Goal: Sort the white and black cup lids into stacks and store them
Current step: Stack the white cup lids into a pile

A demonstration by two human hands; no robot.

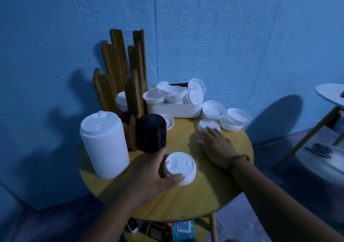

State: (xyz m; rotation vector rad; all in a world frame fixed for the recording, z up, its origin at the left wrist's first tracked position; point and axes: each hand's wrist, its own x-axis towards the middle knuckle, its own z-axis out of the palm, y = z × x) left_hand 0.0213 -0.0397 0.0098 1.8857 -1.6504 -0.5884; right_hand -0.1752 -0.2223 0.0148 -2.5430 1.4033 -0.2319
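Blue wall (242, 37), yellow desk (204, 195): my left hand (149, 171) grips a white lid (179, 167) just right of the tall white stack (104, 145) (sorting whites); right hand (217, 145) lies flat, fingers straight. Next I'd cap that stack

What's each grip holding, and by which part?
The left grip holds a white lid by its rim, thumb on the near edge; the right grip holds nothing.

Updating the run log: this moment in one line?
left hand: grips round white plastic lid; right hand: open, at loose white lid
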